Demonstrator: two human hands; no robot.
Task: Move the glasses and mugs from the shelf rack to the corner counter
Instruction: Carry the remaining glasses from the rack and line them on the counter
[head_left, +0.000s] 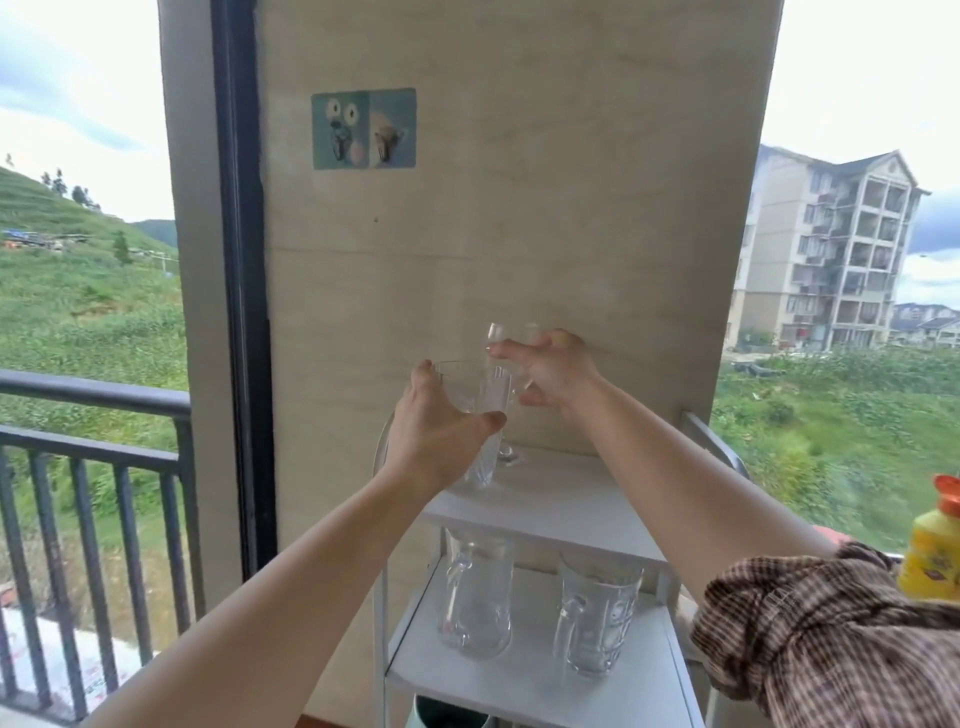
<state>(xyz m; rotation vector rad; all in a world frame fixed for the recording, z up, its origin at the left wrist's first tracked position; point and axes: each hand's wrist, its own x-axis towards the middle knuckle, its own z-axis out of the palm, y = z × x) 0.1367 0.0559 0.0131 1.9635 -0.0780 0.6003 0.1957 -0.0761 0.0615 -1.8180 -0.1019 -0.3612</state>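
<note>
A white shelf rack (561, 509) stands against the beige wall. On its top shelf my left hand (436, 426) wraps a clear tumbler (480, 457), whose base looks close to the shelf. Just right of it my right hand (550, 371) closes around the bowl of a clear stemmed glass (501, 343); its foot shows near the shelf surface. On the shelf below stand a clear glass mug with a handle (475, 597) on the left and a shorter clear mug (597, 618) on the right.
A yellow bottle with an orange cap (932, 545) stands at the right edge. A black balcony railing (93, 415) and a dark window frame (239, 208) lie left of the wall. Two hooks on a sticker (363, 129) hang on the wall above. A teal object (447, 714) peeks below the rack.
</note>
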